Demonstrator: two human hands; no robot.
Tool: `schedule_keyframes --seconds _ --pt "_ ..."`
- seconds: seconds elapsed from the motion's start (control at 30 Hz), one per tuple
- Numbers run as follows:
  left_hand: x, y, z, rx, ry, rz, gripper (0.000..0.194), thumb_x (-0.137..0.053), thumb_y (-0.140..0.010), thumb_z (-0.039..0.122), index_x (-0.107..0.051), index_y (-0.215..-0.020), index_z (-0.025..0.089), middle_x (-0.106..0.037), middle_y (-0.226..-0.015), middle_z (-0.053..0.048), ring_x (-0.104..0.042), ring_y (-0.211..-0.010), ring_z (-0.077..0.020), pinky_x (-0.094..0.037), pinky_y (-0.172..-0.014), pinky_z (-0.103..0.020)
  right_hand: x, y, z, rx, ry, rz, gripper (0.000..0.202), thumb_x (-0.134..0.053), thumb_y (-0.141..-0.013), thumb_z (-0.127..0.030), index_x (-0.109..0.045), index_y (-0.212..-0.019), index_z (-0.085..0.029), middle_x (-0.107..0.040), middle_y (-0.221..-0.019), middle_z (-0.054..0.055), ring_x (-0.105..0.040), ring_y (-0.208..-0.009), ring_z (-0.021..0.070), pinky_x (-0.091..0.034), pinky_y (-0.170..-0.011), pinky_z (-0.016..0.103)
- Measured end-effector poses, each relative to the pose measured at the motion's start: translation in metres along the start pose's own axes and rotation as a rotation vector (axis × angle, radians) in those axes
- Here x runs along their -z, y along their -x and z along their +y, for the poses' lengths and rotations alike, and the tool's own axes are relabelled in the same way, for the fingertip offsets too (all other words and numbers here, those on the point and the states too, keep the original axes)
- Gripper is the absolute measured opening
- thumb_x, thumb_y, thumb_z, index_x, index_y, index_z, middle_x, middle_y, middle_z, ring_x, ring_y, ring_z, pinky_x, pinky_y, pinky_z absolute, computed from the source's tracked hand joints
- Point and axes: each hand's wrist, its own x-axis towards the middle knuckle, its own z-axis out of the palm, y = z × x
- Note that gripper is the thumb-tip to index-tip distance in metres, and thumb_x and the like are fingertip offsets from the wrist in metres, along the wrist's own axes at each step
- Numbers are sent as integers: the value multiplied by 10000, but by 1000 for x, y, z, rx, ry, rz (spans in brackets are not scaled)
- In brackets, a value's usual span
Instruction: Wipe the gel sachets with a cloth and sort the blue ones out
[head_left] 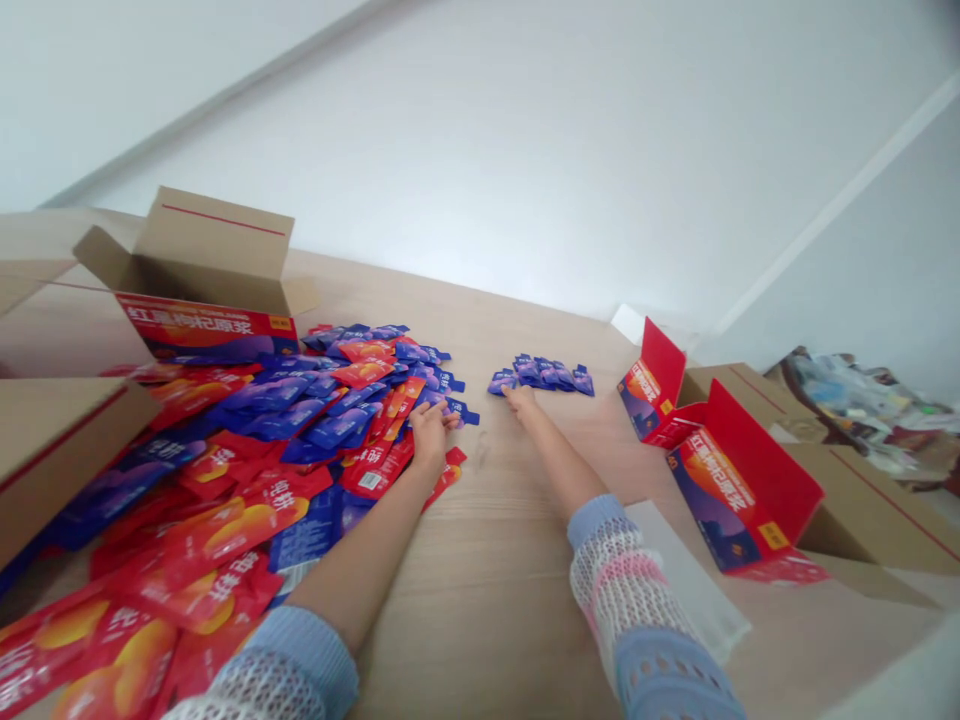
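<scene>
My left hand [430,436] is at the right edge of a spread-out pile of red and blue sachets. Its fingers are closed on a blue sachet [466,411] whose narrow spout end points right. My right hand [520,400] pinches the lower edge of another blue sachet [501,381], lying at the left end of a short row. Several more blue sachets [551,374] overlap in that row, flat on the wooden table [480,560]. Red sachets [247,515] with orange fruit prints lie among the blue ones on the left, partly covered by my left forearm.
An open carton [217,325] stands behind the pile, and a cardboard flap [67,440] juts in at left. On the right are two open red cartons [720,490] [651,385]. A pale flat sheet [690,580] lies by my right sleeve. Clutter [870,400] sits far right.
</scene>
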Motion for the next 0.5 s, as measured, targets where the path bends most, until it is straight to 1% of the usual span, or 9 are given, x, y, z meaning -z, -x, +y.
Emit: schedule_keyframes --seconds 0.03,0.07,0.1,0.17,0.23,0.3,0.37,0.43,0.5 --pt "0 0 -1 -2 -3 -2 281 -535 -806 86 -406 -1032 193 -643 -927 -34 -639 -588 -87 -518 -554 -219 0 -2 0 -13 55 65 393 -512 -885 -472 -574 -1070 -131 -625 -761 102 -622 -733 235 -483 -605 308" --pt "0 0 -1 -3 -5 -6 263 -538 -811 90 -409 -1016 192 -639 -932 -34 -633 -578 -83 -517 -547 -219 1 -4 0 -36 104 127 420 -498 -891 -449 -557 -1145 -119 -643 -895 155 -633 -866 272 -500 -694 344" --pt "1 1 -1 -5 -11 -10 246 -542 -816 96 -413 -1003 189 -635 -937 -35 -627 -571 -79 -516 -542 -219 1 -5 2 -63 141 177 447 -477 -900 -426 -530 -1215 -112 -627 -1030 197 -614 -990 300 -496 -782 378" --pt "1 2 -1 -18 -43 -21 219 -547 -823 102 -425 -985 183 -625 -951 -38 -619 -571 -72 -515 -540 -215 1 -7 7 -89 216 242 480 -409 -926 -387 -468 -1324 -126 -529 -1251 235 -538 -1166 324 -451 -920 440" --pt "1 3 -2 -37 -83 -34 191 -536 -831 100 -439 -977 178 -614 -973 -42 -615 -583 -67 -516 -546 -211 1 -9 13 -91 286 253 495 -351 -943 -361 -414 -1396 -172 -409 -1397 218 -461 -1265 321 -396 -997 498" --pt "1 4 -2 -50 -109 -44 175 -530 -836 103 -449 -972 179 -603 -994 -45 -616 -600 -67 -517 -554 -211 0 -12 20 -69 353 216 522 -347 -944 -359 -363 -1446 -217 -290 -1499 177 -350 -1356 314 -335 -1043 553" --pt "2 4 -3 -52 -121 -55 174 -545 -833 121 -453 -966 184 -596 -1007 -44 -619 -616 -71 -517 -563 -216 -3 -17 25 -30 410 140 551 -371 -938 -396 -346 -1466 -241 -189 -1565 123 -192 -1431 302 -260 -1085 581" --pt "2 4 -3 -51 -136 -67 181 -564 -826 139 -455 -961 190 -594 -1005 -39 -619 -625 -75 -517 -574 -222 -8 -23 29 6 444 51 586 -400 -924 -474 -365 -1464 -253 -151 -1590 78 -83 -1458 291 -194 -1116 579" --pt "3 4 -3 -50 -155 -71 184 -568 -824 148 -454 -960 195 -592 -1000 -36 -616 -625 -76 -518 -584 -228 -13 -29 32 35 470 -33 640 -394 -909 -558 -339 -1479 -272 -140 -1597 53 -43 -1464 281 -134 -1127 589"
